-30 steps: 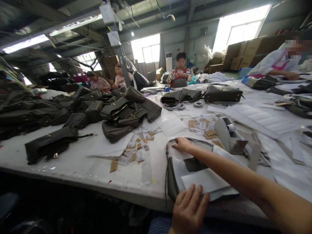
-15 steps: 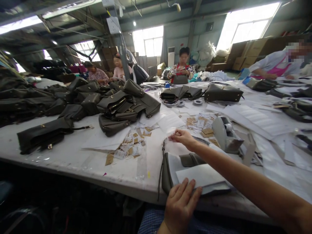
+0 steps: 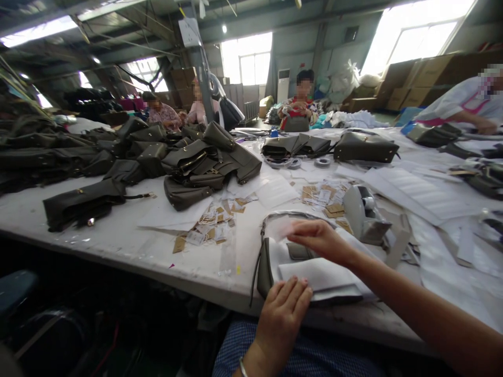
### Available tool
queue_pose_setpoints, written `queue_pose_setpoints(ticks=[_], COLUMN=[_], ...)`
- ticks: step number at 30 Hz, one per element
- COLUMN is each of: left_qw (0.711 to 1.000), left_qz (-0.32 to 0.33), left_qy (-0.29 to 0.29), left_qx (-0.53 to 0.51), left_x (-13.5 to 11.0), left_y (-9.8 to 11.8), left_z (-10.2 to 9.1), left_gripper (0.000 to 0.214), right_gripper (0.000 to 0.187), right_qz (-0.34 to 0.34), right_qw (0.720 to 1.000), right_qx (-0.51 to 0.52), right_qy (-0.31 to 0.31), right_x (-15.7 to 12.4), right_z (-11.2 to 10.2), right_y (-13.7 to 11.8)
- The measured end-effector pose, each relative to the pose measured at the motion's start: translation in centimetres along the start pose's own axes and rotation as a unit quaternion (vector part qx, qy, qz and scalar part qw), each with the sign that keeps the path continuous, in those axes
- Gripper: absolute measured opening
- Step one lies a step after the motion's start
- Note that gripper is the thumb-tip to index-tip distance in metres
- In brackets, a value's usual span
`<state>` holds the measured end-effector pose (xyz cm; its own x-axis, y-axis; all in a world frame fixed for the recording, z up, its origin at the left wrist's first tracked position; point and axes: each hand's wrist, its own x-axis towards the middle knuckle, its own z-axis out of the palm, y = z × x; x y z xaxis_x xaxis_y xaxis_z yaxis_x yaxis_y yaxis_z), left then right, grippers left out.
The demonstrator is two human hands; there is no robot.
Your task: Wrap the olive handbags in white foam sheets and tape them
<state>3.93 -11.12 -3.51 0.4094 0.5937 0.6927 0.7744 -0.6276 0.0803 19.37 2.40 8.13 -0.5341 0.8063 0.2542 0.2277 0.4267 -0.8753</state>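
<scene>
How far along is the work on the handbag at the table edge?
Done: a white sheet lies over the olive handbag. In hand: left hand flat on it, right hand pinching a translucent sheet above. Left: the pile of handbags beyond lies uncovered.

I can read no word, number or brand here. The thin pale sheet pinched in the fingers of my right hand looks blank, and the olive bag under my left hand shows no label. Any print on the small paper tags strewn over the worktop is too small to make out, and the cardboard boxes far off show no lettering I can tell
</scene>
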Motion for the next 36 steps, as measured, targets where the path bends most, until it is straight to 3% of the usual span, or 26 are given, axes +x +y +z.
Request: queue_pose_setpoints(ticks=[4,7,14,18,23,26,29,32,36], left_qw=[0.999,0.998,0.993,0.991,0.994,0.995,0.995,0.995,0.995], left_qz=[-0.041,-0.048,-0.069,-0.082,-0.078,-0.078,-0.071,-0.070,-0.073], left_qy=[0.029,0.042,0.062,0.057,0.038,0.034,0.038,0.027,0.013], left_qx=[-0.005,-0.028,-0.069,-0.088,-0.060,-0.056,-0.054,-0.058,-0.059], left_x=[-0.5,-0.9,-1.8,-1.7,-1.4,-1.4,-1.6,-1.7,-1.6], left_y=[0.2,-0.1,-0.5,-0.4,-0.3,-0.3,-0.3,-0.4,-0.5], left_z=[0.1,0.1,0.5,0.3,-0.1,-0.1,0.1,0.2,0.2], left_gripper=[0.030,0.026,0.019,0.023,0.031,0.031,0.033,0.034,0.033], right_gripper=[0.019,0.023,0.031,0.034,0.027,0.027,0.026,0.049,0.033], right_qz=[-0.063,-0.112,-0.208,-0.220,-0.128,-0.086,-0.069,-0.049,-0.025], right_qw=[0.992,0.985,0.963,0.954,0.965,0.982,0.978,0.962,0.960], right_qx=[-0.079,-0.092,-0.149,-0.181,-0.107,-0.098,-0.188,-0.249,-0.251], right_qy=[-0.078,-0.097,-0.088,-0.098,-0.202,-0.139,-0.059,-0.097,-0.120], right_x=[-5.8,-8.5,-10.9,-11.7,-11.1,-9.4,-7.1,-5.3,-4.2], right_z=[0.9,1.7,2.6,2.6,1.2,0.6,0.8,1.3,1.5], right_y=[0.8,2.1,4.5,3.8,0.6,0.4,2.0,4.0,4.9])
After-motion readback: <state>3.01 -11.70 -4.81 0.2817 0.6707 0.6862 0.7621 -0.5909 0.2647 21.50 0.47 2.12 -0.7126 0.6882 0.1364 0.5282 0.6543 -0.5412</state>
